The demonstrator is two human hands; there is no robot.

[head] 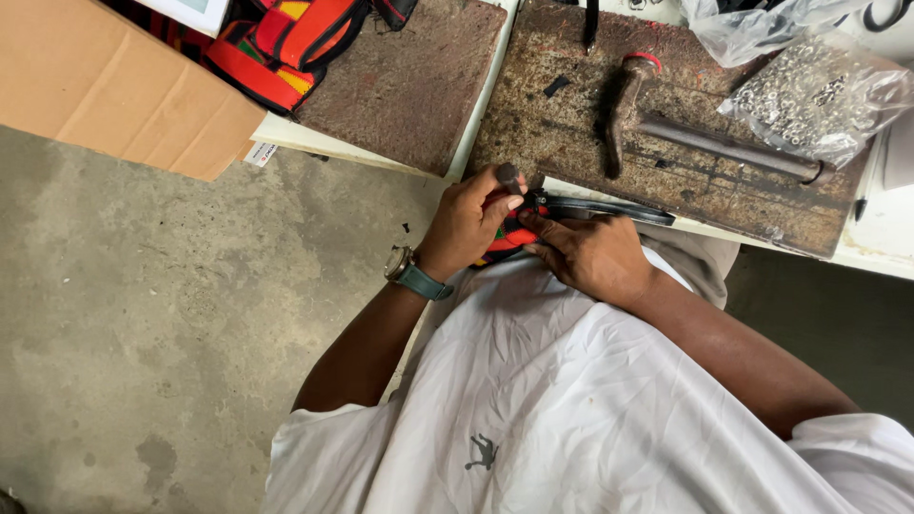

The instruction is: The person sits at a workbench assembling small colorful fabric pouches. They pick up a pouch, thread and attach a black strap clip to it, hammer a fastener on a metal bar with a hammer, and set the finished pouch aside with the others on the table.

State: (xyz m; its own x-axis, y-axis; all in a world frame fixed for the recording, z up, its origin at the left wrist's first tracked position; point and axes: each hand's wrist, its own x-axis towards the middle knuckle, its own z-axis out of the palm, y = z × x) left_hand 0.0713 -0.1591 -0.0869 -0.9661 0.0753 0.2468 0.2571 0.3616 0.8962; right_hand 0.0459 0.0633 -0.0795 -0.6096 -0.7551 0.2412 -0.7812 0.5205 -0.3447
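White shirt cloth fills the near view. Above it, the left hand is clenched around a short dark punch, held upright. Just right of that grip, the right hand pinches a colourful strap against the rusty metal plate's edge. Beyond the hands lies a hammer.

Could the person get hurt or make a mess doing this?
Maybe. The left hand grips a small dark punch tool right beside the right hand, which pinches the colourful strap, so those fingers could get nipped. The strap sits at the edge of the rusty metal plate and might slip off. The hammer lies touching the bag of small metal rings; grabbing it could spill them.
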